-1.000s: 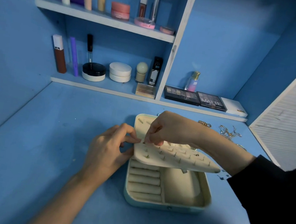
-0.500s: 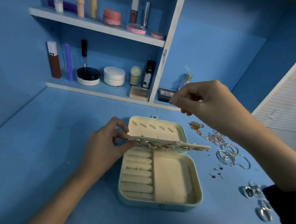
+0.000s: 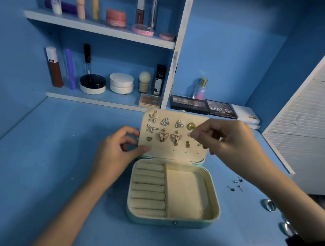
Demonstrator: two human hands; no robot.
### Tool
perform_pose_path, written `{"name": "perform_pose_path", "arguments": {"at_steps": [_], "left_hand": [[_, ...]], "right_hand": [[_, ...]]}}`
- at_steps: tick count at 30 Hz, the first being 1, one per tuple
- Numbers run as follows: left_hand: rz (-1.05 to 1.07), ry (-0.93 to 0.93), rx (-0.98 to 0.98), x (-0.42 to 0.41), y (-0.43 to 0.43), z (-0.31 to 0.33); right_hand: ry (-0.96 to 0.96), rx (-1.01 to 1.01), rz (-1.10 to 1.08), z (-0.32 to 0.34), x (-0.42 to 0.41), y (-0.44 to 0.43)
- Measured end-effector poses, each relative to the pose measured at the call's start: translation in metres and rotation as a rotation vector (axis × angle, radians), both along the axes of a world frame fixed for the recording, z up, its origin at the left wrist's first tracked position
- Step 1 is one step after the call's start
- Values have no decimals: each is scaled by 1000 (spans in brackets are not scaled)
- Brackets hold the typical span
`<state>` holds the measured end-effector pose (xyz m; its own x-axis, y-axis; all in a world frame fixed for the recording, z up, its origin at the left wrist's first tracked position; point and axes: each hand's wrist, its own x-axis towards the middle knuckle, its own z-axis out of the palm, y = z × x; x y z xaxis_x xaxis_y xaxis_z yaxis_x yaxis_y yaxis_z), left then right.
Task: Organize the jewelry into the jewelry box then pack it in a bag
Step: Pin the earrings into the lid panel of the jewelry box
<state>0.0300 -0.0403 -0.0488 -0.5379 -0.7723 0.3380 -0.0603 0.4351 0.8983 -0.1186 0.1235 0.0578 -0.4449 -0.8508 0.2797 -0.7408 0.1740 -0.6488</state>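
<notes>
Bearing jewelry box (image 3: pixel 171 222): blue desk (image 3: pixel 27 167), shelves (image 3: pixel 99 29).

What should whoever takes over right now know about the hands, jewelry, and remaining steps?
Left hand grips the earring panel by its left edge, holding it upright over the open jewelry box.
Right hand pinches a small earring at the panel's right side.
Done: several earrings pinned on the panel.
Left: loose studs and rings lie on the table at right; ring rolls empty; no bag in view.
</notes>
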Motion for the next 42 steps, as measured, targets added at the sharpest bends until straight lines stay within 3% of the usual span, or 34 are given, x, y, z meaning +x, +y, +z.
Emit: {"name": "perform_pose_path", "arguments": {"at_steps": [7,17,22,37,42], "left_hand": [[-30,17,143,-1,-2,-8],[-58,25,79,-1,-3,-9],[-63,16,59,0,-2,-8],[-60,19,48,1,-3,-9],[-59,22,58,1,-2,-8]], "right_hand": [[-25,76,-108,-33,-41,23],[177,432,-56,-52,-80,69],[200,512,-75,-57,-85,82],[246,582,-201,-66,-79,72],[141,383,-158,-49,-69,55]]}}
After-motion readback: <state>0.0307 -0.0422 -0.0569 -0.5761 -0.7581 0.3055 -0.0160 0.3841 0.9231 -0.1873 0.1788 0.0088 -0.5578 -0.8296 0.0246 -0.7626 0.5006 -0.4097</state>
